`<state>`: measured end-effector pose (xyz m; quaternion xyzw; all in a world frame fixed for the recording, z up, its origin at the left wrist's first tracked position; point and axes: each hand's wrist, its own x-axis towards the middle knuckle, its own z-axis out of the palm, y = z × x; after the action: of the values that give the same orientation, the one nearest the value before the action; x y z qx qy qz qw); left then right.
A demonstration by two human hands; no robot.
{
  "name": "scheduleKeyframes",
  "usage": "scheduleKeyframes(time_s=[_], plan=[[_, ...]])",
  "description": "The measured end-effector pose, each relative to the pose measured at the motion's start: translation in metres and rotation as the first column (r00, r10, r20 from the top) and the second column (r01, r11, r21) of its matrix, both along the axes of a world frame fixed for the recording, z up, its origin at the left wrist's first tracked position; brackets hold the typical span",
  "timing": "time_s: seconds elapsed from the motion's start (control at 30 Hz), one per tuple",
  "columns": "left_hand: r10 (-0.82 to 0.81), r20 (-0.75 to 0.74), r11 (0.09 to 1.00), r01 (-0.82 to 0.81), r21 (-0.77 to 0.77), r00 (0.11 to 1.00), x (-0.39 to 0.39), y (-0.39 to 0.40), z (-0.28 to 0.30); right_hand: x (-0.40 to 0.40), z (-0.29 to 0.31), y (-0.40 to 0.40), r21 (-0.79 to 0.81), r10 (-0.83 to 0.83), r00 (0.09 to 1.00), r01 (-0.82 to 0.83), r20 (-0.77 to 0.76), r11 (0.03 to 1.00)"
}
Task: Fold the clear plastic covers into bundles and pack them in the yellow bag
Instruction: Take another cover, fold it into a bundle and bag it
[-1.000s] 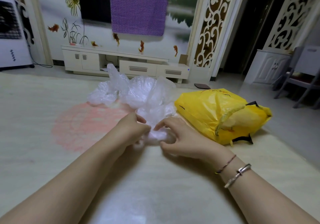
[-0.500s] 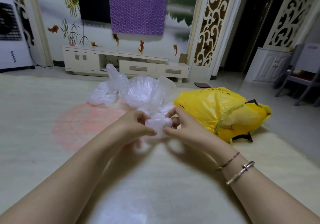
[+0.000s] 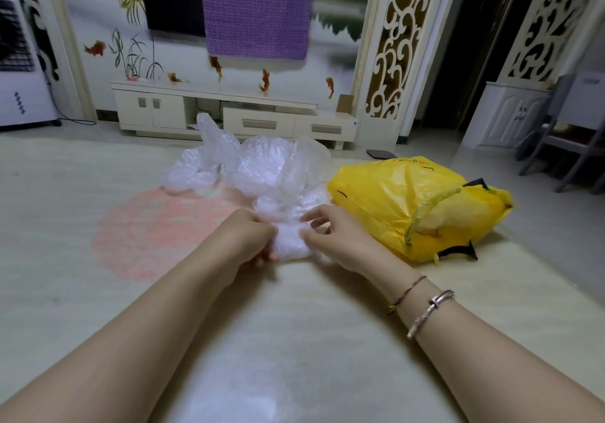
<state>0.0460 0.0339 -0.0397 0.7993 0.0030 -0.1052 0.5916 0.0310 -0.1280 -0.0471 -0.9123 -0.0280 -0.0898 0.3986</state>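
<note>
Pale floor (image 3: pixel 311 340): both hands pinch plastic bundle (image 3: pixel 289 242); left hand (image 3: pixel 244 237) fingertips hidden, grip probably closed.

One head-worn camera looks forward and down, close over the table (image 3: pixel 294 340), facing the far wall.

Your left hand (image 3: pixel 244 242) hides its own fingertips behind the clear plastic bundle (image 3: pixel 291 242), so you cannot tell how they lie on it. The bundle's near edge merges with the pale desk (image 3: pixel 294 340) and is hard to trace. The yellow bag (image 3: pixel 393 200) shows only a cloudy patch at its mouth; its contents are unclear. Both forearms are cut off by the bottom edge. The print on the bag is too small to read.
</note>
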Motion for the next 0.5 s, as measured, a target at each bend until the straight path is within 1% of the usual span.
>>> scheduleKeyframes(time_s=[0.1, 0.23, 0.37, 0.43, 0.5], plan=[[0.002, 0.042, 0.998, -0.005, 0.070, 0.999, -0.001, -0.002, -0.001, -0.006, 0.005, 0.002, 0.046, 0.081, 0.997, -0.080, -0.014, 0.996], [0.026, 0.119, 0.999, -0.030, 0.040, 0.993, -0.003, -0.006, -0.002, -0.014, 0.013, -0.006, 0.093, 0.135, 0.990, -0.131, -0.041, 0.987], [0.095, 0.247, 0.994, -0.080, -0.069, 0.964, -0.012, -0.011, 0.002, -0.022, 0.028, -0.013, 0.160, 0.113, 0.994, -0.110, -0.009, 0.981], [0.136, 0.299, 0.987, -0.105, -0.118, 0.944, -0.017, -0.014, 0.004, -0.024, 0.038, -0.018, 0.196, 0.071, 0.997, -0.074, 0.024, 0.978], [0.134, 0.328, 0.987, -0.098, -0.125, 0.935, -0.020, -0.020, 0.011, -0.025, 0.056, -0.029, 0.216, 0.013, 0.998, -0.025, 0.059, 0.976]])
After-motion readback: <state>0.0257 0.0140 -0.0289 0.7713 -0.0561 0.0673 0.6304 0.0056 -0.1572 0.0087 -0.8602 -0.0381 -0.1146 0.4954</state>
